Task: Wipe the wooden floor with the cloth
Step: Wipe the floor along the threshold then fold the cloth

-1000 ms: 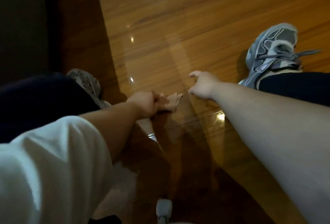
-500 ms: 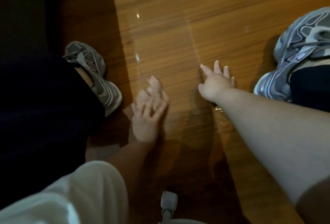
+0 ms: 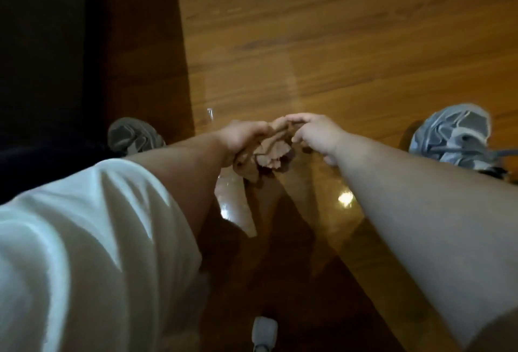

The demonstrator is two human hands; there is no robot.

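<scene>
Our left hand (image 3: 241,138) and our right hand (image 3: 316,134) both hold a crumpled light brown cloth (image 3: 270,152). The left hand has its fingers curled round the left side of it. The right hand pinches the top of it from the right. The cloth is bunched up between them, low over the shiny brown wooden floor (image 3: 322,43), and we cannot tell if it touches the wood. A grey left shoe (image 3: 131,134) and a grey right shoe (image 3: 451,133) stand on the floor, one on each side. A white short sleeve (image 3: 84,239) covers our left upper arm.
</scene>
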